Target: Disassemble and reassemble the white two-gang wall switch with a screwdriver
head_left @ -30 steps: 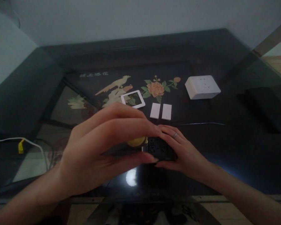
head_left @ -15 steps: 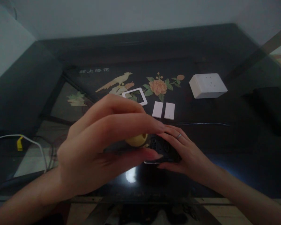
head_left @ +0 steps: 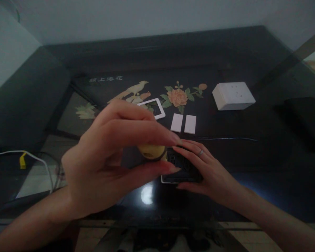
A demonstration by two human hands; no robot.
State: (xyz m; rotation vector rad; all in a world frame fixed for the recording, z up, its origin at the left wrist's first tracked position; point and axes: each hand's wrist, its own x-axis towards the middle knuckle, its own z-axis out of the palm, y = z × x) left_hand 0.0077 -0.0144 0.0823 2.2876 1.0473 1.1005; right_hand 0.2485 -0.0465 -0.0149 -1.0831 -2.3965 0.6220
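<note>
My left hand is closed around a yellow-handled screwdriver; fingers hide most of it, and its tip does not show. The handle stands just left of and over a black-backed wall switch with a white edge, lying on the glass tabletop. My right hand, a ring on one finger, grips the switch from the right, with its fingers over the far side and thumb at the near edge. Beyond the hands lie a white square frame and two white rectangular plates, one on the left and one on the right.
A white box stands at the back right of the dark glass table. A dark block is at the right. On the left, a white cable with a yellow tag runs down. A thin dark rod lies behind my right hand.
My left hand has turned slightly and its fingers have shifted on the screwdriver, showing the handle at a different angle. My right hand stays on the switch.
</note>
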